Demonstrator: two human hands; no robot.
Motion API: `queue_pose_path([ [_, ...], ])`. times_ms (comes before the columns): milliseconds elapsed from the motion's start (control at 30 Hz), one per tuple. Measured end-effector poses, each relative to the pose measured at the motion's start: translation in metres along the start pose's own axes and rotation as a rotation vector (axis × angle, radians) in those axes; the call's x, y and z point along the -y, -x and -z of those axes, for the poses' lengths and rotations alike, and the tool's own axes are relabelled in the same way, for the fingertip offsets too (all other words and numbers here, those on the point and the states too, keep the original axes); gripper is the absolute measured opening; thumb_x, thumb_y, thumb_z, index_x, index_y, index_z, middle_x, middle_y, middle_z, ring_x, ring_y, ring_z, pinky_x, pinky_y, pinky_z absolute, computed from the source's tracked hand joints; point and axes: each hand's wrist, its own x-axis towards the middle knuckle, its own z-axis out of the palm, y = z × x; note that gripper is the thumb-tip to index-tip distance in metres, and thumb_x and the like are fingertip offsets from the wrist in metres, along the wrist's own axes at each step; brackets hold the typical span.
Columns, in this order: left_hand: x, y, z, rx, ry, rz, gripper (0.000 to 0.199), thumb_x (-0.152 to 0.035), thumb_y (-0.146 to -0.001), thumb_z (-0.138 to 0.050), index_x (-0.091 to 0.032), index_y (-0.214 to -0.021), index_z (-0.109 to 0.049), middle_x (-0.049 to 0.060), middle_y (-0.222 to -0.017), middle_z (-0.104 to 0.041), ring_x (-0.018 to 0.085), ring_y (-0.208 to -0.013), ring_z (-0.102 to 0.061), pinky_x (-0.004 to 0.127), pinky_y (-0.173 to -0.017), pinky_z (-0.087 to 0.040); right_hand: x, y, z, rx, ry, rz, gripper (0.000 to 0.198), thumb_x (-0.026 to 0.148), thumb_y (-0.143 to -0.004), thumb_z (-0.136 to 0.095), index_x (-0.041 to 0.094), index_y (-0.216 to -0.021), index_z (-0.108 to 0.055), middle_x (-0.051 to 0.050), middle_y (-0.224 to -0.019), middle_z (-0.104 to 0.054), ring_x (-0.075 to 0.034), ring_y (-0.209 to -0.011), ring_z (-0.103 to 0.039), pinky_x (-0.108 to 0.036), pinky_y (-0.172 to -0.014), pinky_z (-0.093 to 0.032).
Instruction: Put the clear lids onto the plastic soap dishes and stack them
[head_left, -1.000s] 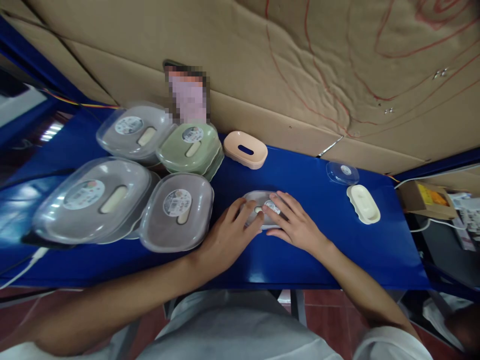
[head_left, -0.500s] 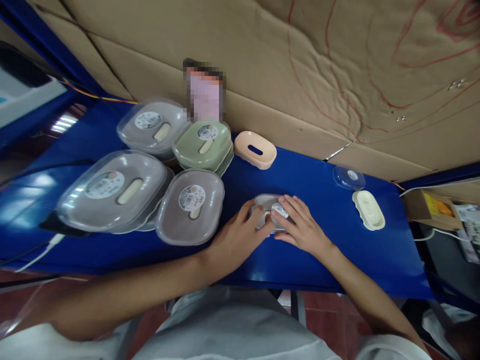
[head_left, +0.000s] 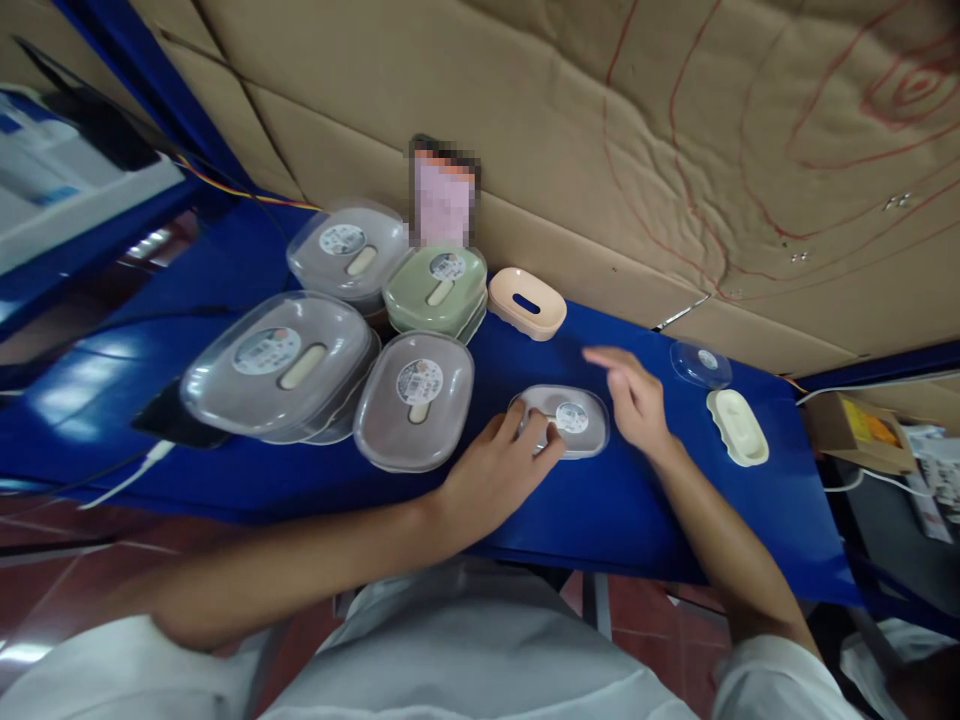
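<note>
A grey soap box (head_left: 589,440) with a clear lid and a round label lies flat on the blue table. My left hand (head_left: 499,455) has its curled fingers over the left end of this box and keeps it on the table. Just beyond the box's right end, my right hand (head_left: 634,400) is raised with fingers stretched out and nothing in them. Farther right are a loose clear lid (head_left: 686,365) with a label and a cream soap dish base (head_left: 739,430). A peach slotted tray (head_left: 510,315) sits behind the box.
On the left stand stacked grey lidded boxes (head_left: 225,385), another grey box (head_left: 420,440) and a green one (head_left: 420,305). A phone-like object (head_left: 442,200), pixelated, leans on the cardboard wall (head_left: 540,190). Cables and a black device (head_left: 169,415) lie at left. An open carton (head_left: 862,440) is at right.
My right hand has lifted off the soap box and moved right, baring the lid's label. My left hand stays on the box's left end. The view has shifted slightly.
</note>
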Motion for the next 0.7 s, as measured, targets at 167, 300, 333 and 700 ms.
queue_pose_path([
  [167, -0.013, 0.007, 0.000, 0.024, -0.079, 0.057, 0.038, -0.014, -0.102, -0.061, -0.009, -0.139, -0.064, 0.019, -0.126, -0.069, 0.033, -0.124, -0.069, 0.037, -0.093, -0.063, -0.030, -0.064, -0.012, 0.262, 0.160, 0.066, 0.051, 0.038, -0.113, -0.043, 0.026, -0.162, -0.050, -0.009, -0.166, -0.054, -0.029, -0.160, -0.041, -0.060, -0.130, -0.031],
  [300, -0.017, 0.002, -0.004, 0.041, -0.138, 0.123, 0.047, -0.004, -0.101, -0.052, -0.006, -0.147, -0.059, 0.020, -0.127, -0.069, 0.031, -0.125, -0.069, 0.037, -0.096, -0.063, -0.044, -0.033, -0.001, 0.234, 0.304, 0.044, 0.040, 0.035, -0.110, -0.052, 0.023, -0.145, -0.067, -0.014, -0.147, -0.068, -0.031, -0.140, -0.058, -0.057, -0.121, -0.037],
  [333, -0.016, -0.004, -0.007, 0.037, -0.151, 0.148, 0.048, -0.002, -0.100, -0.049, -0.005, -0.147, -0.059, 0.020, -0.127, -0.069, 0.030, -0.124, -0.069, 0.037, -0.095, -0.063, -0.046, -0.017, 0.005, 0.197, 0.343, 0.025, 0.038, 0.034, -0.109, -0.053, 0.021, -0.141, -0.069, -0.015, -0.140, -0.071, -0.032, -0.133, -0.061, -0.055, -0.117, -0.039],
  [700, -0.025, -0.082, -0.030, 0.020, 0.048, 0.250, 0.063, 0.001, -0.098, -0.042, -0.002, -0.161, -0.042, 0.031, -0.156, -0.053, 0.037, -0.132, -0.067, 0.046, -0.095, -0.064, -0.002, 0.061, 0.040, 0.250, 0.143, 0.041, 0.024, 0.040, -0.108, -0.061, 0.024, -0.120, -0.074, -0.011, -0.125, -0.077, -0.026, -0.125, -0.069, -0.052, -0.118, -0.041],
])
